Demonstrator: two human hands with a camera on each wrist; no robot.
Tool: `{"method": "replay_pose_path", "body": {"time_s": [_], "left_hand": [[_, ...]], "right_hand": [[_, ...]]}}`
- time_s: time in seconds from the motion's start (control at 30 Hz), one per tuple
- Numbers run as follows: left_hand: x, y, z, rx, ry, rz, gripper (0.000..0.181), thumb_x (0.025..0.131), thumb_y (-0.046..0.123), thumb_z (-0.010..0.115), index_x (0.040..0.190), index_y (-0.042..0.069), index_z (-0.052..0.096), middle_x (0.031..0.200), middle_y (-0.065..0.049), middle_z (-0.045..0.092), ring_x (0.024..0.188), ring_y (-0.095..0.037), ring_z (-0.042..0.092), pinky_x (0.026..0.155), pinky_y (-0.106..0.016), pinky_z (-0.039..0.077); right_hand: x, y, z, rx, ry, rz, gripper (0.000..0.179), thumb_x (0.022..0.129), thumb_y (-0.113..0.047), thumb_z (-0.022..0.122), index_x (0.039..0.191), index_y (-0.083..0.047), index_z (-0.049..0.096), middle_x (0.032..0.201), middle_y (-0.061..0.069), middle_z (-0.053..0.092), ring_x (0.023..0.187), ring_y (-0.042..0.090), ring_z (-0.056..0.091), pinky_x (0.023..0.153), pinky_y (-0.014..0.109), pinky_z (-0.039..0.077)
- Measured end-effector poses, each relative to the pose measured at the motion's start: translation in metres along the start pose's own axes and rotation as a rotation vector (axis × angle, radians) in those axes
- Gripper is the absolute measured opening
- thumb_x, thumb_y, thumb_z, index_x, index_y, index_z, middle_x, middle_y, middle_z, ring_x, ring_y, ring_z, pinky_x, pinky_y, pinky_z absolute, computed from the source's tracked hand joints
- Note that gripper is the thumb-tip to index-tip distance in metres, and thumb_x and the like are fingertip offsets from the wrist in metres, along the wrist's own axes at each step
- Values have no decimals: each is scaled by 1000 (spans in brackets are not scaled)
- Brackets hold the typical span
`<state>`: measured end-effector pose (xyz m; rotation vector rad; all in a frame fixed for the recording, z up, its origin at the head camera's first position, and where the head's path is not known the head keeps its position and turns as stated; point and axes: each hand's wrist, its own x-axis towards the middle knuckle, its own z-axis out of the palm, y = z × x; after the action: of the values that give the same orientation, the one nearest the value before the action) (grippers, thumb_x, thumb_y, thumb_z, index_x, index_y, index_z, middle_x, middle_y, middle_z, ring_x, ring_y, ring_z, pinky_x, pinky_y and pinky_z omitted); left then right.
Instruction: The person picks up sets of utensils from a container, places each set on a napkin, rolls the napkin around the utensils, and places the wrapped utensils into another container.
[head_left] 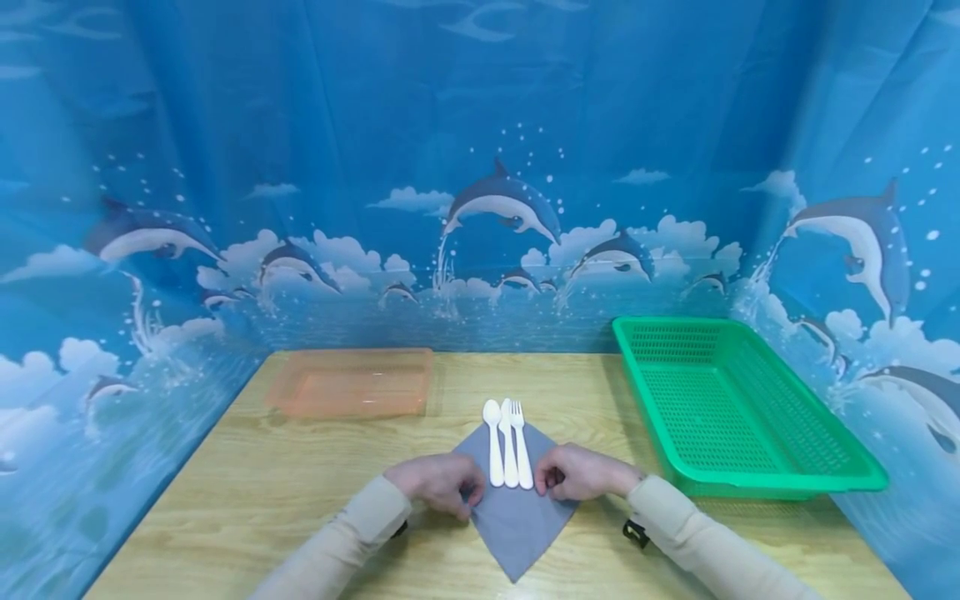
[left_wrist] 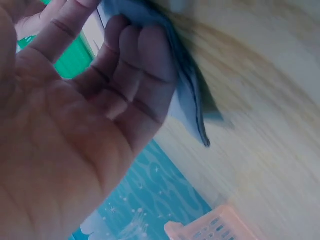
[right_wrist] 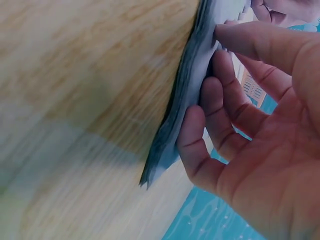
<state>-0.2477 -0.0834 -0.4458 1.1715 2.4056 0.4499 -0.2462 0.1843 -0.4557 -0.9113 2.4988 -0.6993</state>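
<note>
A folded grey napkin (head_left: 517, 533) lies on the table, turned so one corner points toward me. On its upper part lie a white spoon (head_left: 492, 414), a white knife (head_left: 509, 454) and a white fork (head_left: 520, 437), side by side, their heads reaching past the cloth. My left hand (head_left: 438, 482) rests at the napkin's left corner; the left wrist view has its loosely bent fingers (left_wrist: 155, 65) against the cloth. At the right corner, my right hand (head_left: 585, 472) touches the napkin with relaxed fingers (right_wrist: 212, 97), beside the fork handle. Neither hand holds cutlery.
An orange translucent basket (head_left: 360, 383) stands at the back left of the wooden table (head_left: 247, 467). A large green basket (head_left: 757, 417) takes up the right side. Behind them hangs a blue dolphin-print curtain (head_left: 337, 125).
</note>
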Motion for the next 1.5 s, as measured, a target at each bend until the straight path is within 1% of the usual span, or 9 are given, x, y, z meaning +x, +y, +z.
{"method": "replay_pose_path", "body": {"time_s": [0.17,0.23,0.4,0.5,0.6,0.73,0.9,1.1,1.5], "left_hand": [[4,-4,-3,13,-41,38,24,78,1,69,67,14,52,64,13,43,59,1,40,57,-14,34],[4,-6,-6,-20,-69,37,24,83,2,66,70,14,50,66,12,43,61,0,40,59,-14,35],[1,-15,-11,-212,-108,-61,21,92,12,62,77,17,48,73,9,45,68,-4,43,64,-18,37],[-1,-21,-13,-306,-108,-98,19,94,14,59,80,17,47,76,7,45,69,-6,44,64,-20,38],[-2,-25,-15,-371,-103,-97,18,95,13,59,81,16,47,75,6,46,66,-8,44,62,-20,39],[-2,-28,-15,-420,-87,-98,13,94,16,63,86,14,53,77,5,50,67,-9,47,61,-21,41],[-1,-23,-15,-360,-27,-96,24,85,27,77,95,16,59,82,6,57,73,-5,52,65,-20,44],[3,-15,-16,-149,100,-52,28,93,26,67,73,18,49,64,9,43,57,-4,40,54,-19,34],[17,-20,-21,-163,206,-155,34,98,26,60,66,18,51,59,7,43,52,-7,41,51,-21,34]], "right_hand": [[-3,1,-2,-4,2,-89,8,83,-11,73,85,-14,67,78,-10,60,72,-1,53,68,19,47],[-6,3,-4,-7,-5,-130,14,83,-22,77,89,-14,67,84,-10,62,79,1,55,74,20,48],[-15,5,-4,-39,-47,-95,43,71,-40,85,102,-21,63,98,-9,57,92,5,50,81,21,43],[-16,4,-4,-115,-26,-64,51,73,-44,84,111,-20,62,104,-8,56,97,7,50,84,24,45],[-13,2,-4,-153,33,-68,41,83,-38,76,115,-15,63,102,-8,59,94,6,54,81,25,47],[-11,2,-5,-73,79,-42,12,92,-27,67,92,-16,63,78,-10,55,70,1,51,62,21,44],[-9,3,-7,-1,75,-10,20,94,-26,64,76,-19,57,66,-12,48,57,-1,43,54,19,41],[-5,3,-9,25,117,-16,30,96,-26,63,71,-16,49,62,-11,41,55,1,38,54,18,36],[16,1,-13,96,257,65,33,97,-22,62,68,-12,49,62,-7,41,57,6,39,55,22,34]]}}
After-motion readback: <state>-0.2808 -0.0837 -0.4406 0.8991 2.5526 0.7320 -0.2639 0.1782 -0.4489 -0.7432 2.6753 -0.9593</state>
